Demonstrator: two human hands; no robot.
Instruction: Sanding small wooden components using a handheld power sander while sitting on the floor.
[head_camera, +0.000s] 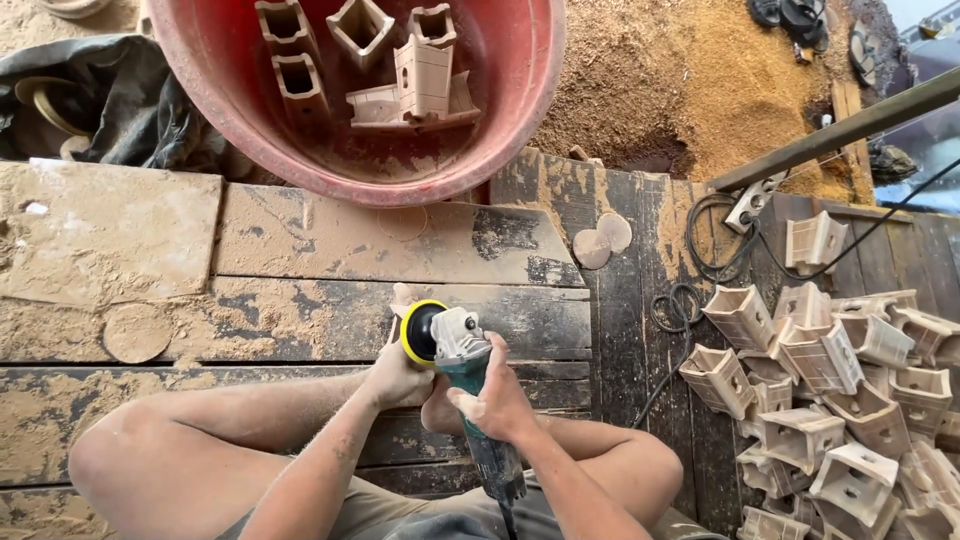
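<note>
Item: I keep my right hand (497, 400) clenched round the grinder (462, 375), left hand (398, 375) pinching a small wood piece (mostly hidden) against its yellow pad (412, 332), mid-platform (300, 320); steady, light contact advised.

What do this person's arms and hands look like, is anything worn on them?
Both arms are bare from the elbows down: no sleeves, gloves, watch or rings show. The left hand and right hand are dusted with fine pale sawdust, which also clings to the forearms. The knees are bare too; a bit of grey-green cloth shows at the lap.
</note>
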